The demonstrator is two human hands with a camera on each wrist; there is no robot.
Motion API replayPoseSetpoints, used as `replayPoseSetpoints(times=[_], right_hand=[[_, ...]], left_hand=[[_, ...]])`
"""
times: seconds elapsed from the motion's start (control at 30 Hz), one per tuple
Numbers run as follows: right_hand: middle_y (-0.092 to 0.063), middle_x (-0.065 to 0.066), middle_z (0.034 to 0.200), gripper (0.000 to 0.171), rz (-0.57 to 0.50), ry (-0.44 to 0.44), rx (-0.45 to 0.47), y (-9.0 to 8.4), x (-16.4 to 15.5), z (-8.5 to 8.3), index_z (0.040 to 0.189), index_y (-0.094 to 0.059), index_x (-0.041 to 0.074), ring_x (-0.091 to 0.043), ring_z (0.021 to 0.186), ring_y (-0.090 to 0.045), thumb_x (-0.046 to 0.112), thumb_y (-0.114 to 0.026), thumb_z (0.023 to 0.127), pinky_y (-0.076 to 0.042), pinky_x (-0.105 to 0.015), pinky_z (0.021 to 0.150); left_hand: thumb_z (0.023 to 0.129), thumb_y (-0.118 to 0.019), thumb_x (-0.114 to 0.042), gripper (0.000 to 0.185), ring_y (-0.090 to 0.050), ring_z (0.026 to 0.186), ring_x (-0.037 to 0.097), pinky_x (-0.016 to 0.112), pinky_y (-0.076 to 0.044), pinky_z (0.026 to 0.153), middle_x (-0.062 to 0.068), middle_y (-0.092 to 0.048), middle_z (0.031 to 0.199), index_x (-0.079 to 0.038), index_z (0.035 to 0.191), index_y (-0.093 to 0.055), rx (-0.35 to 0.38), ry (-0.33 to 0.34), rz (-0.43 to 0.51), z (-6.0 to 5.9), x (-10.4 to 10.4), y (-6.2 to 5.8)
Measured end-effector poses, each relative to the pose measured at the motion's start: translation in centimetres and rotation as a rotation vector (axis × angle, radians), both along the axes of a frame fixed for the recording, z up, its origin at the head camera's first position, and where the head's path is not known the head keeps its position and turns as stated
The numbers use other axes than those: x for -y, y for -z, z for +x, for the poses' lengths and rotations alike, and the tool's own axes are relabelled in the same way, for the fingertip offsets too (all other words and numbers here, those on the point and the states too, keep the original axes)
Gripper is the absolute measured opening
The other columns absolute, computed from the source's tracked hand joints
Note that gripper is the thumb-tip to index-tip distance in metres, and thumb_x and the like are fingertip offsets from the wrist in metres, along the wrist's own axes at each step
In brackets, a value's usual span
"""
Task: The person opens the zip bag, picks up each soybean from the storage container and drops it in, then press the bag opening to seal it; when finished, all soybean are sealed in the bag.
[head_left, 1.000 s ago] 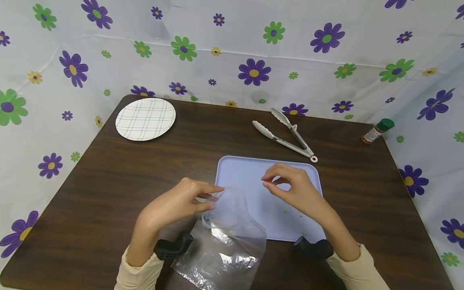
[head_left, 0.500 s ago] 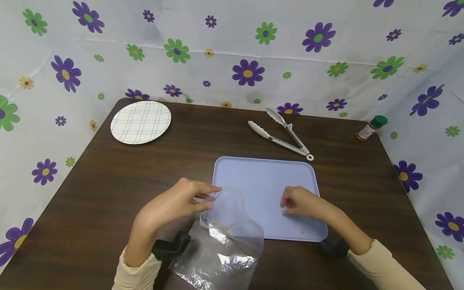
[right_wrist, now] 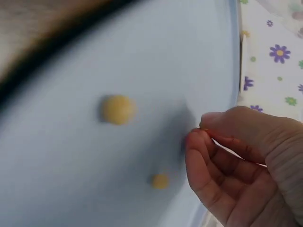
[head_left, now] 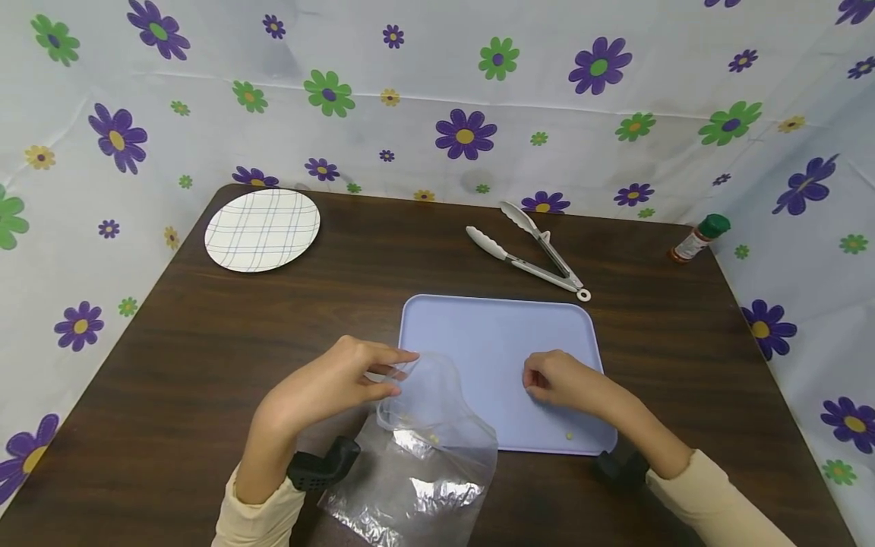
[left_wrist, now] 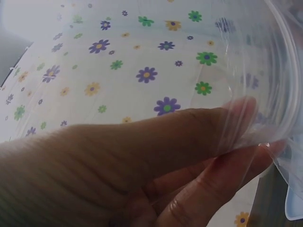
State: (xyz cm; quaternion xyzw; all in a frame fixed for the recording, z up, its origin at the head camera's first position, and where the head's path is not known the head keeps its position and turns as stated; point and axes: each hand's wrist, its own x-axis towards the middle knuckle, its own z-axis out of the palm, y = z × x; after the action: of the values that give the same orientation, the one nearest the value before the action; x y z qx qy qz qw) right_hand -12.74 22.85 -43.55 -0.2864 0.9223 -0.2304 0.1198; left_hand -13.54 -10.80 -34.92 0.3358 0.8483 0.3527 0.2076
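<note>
My left hand (head_left: 402,374) pinches the rim of a clear plastic bag (head_left: 437,471) and holds its mouth open at the lavender tray's (head_left: 492,334) near-left corner. In the left wrist view, thumb and fingers (left_wrist: 246,113) grip the bag's film (left_wrist: 279,71). A small yellow piece (head_left: 434,437) lies inside the bag. My right hand (head_left: 529,382) hovers low over the tray with its fingers curled and thumb and forefinger (right_wrist: 199,135) pinched together, apparently on a tiny yellow piece that barely shows. Two yellow pieces (right_wrist: 117,109) (right_wrist: 160,180) lie loose on the tray (right_wrist: 71,165).
A checked paper plate (head_left: 262,229) sits at the far left of the brown table. Metal tongs (head_left: 529,254) lie behind the tray, and a green-capped spice bottle (head_left: 697,239) stands at the far right. Flowered cloth walls in three sides.
My right hand dropped from above the tray down to a yellow piece on it, then closed its fingertips and lifted slightly. The left hand kept holding the bag open.
</note>
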Motion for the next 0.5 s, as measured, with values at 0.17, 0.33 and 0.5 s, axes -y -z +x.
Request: replayPoseSetpoints(times=[0.17,0.33,0.5], right_hand=[[-0.058,0.006,0.070,0.014,-0.137,0.021,-0.100,-2.1,1.5,-0.9,0.075,-0.060,0.011,-0.001,0.065,-0.051,-0.002,-0.067,0.076,-0.047,-0.017,0.059],[-0.061,0.002,0.081,0.019,-0.402,0.012,-0.381,-5.8,5.2,-0.5,0.082,-0.059,0.009,-0.006,0.073,-0.058,-0.004,-0.070,0.073,-0.051,-0.017,0.066],[-0.060,-0.001,0.084,0.011,-0.560,-0.140,-0.491,-8.6,8.9,0.8,0.083,-0.059,0.008,-0.007,0.075,-0.059,0.001,-0.066,0.080,-0.049,-0.012,0.069]], left_hand=[[0.082,-0.068,-0.007,0.041,-0.068,0.096,0.017,0.015,-0.052,0.071,0.013,-0.066,0.115,-0.002,0.122,-0.060,-0.011,-0.001,-0.002,0.0,0.0,0.2],[0.082,-0.068,-0.008,0.040,-0.068,0.095,0.015,0.014,-0.051,0.070,0.011,-0.068,0.112,-0.002,0.121,-0.060,-0.035,0.002,-0.001,0.0,0.0,0.3],[0.083,-0.067,-0.008,0.040,-0.069,0.093,0.017,0.014,-0.051,0.068,0.012,-0.069,0.109,-0.001,0.121,-0.060,-0.024,0.008,0.013,0.0,0.0,0.1]])
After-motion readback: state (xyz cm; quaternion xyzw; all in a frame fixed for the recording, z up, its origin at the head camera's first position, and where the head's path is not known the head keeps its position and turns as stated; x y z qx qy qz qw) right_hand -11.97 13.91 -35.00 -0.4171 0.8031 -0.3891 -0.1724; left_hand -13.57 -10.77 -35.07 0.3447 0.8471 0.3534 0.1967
